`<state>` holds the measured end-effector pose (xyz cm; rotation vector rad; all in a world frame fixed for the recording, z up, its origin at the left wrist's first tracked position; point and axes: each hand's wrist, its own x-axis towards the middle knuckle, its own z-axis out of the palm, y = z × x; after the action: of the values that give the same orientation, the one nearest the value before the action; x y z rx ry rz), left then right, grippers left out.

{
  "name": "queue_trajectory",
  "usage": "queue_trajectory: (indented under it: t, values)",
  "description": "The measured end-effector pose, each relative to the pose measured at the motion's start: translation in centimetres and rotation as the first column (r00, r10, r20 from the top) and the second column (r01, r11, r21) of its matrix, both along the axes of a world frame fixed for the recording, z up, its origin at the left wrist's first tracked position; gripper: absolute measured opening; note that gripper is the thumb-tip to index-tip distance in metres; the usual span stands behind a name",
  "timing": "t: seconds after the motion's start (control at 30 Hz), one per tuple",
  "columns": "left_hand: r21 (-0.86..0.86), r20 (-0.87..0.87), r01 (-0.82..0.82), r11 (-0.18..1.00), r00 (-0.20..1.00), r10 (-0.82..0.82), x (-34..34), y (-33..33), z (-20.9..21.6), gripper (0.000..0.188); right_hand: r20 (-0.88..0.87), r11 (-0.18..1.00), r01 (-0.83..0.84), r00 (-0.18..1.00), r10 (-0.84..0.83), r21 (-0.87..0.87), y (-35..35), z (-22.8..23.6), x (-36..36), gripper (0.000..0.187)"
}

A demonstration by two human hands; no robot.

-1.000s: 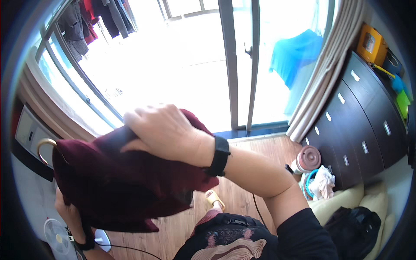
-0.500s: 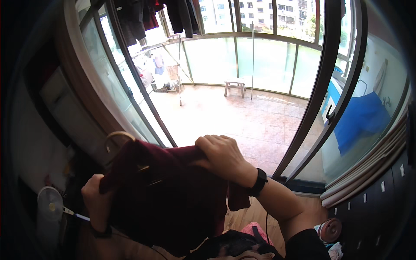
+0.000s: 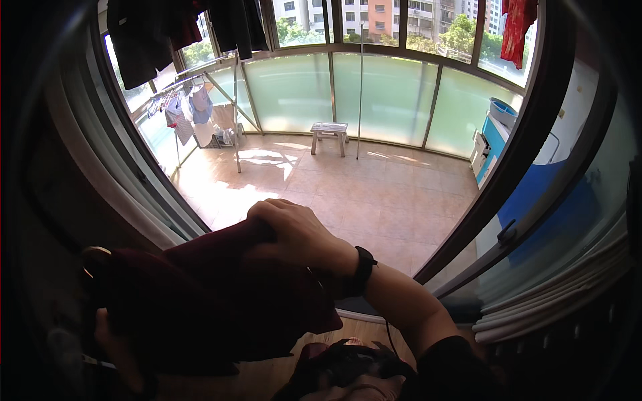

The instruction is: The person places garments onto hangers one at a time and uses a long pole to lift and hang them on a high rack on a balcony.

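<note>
A dark red garment (image 3: 221,301), deep in shade, is held up in front of me. My right hand (image 3: 294,230) grips its upper right edge, the fingers folded over the cloth; a dark watch is on that wrist. Low at the garment's left side is my left hand (image 3: 107,331), dim and mostly covered by cloth, its grip closed on the fabric. From the garment's upper left corner curves a gold-coloured hanger hook (image 3: 97,251). The rest of the hanger is hidden.
Sliding-door frames stand on both sides of the opening to a tiled balcony (image 3: 321,187). Out there are a drying rack (image 3: 237,120) with laundry, a small stool (image 3: 330,130) and a thin upright pole (image 3: 360,93). Dark clothes (image 3: 144,40) hang overhead at left. Curtains (image 3: 535,301) gather at right.
The garment and both my hands have moved left and the cloth has turned, with its hook farther left. My left hand has dropped behind the cloth. The view has swung to the right.
</note>
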<state>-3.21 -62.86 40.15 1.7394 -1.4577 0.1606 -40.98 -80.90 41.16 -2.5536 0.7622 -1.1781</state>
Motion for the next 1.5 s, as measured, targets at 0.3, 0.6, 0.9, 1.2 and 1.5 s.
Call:
queue_trajectory:
  t: [0.3,0.6,0.9,1.2,1.5]
  values:
    - [-0.07,-0.081,-0.013,0.997,0.997,0.007,-1.5,-15.1,-0.8,0.033,0.244,0.999,-0.017,0.97,0.008,0.033,-14.6,-2.0,-3.8,0.04]
    - [-0.136,-0.364,0.053,0.989,0.926,-0.1,1.9,-31.1,-3.0,0.033,0.202,0.996,0.091,0.975,-0.089,0.001,-31.2,-0.6,-7.6,0.043]
    - [0.038,0.133,0.243,0.969,0.96,-0.246,-14.0,-47.5,3.1,0.047,0.132,0.976,0.217,0.969,-0.211,-0.034,-45.1,-0.7,-15.0,0.042]
    - [-0.019,0.163,0.141,0.99,0.977,-0.136,-22.7,-64.9,1.5,0.062,0.048,0.974,0.184,0.983,-0.179,-0.13,-60.7,-1.0,-24.7,0.041]
    - [-0.2,-0.09,0.093,0.975,0.99,-0.113,-32.5,-79.5,2.1,0.021,0.197,0.985,0.112,0.977,-0.084,-0.133,-76.9,0.1,-30.9,0.044]
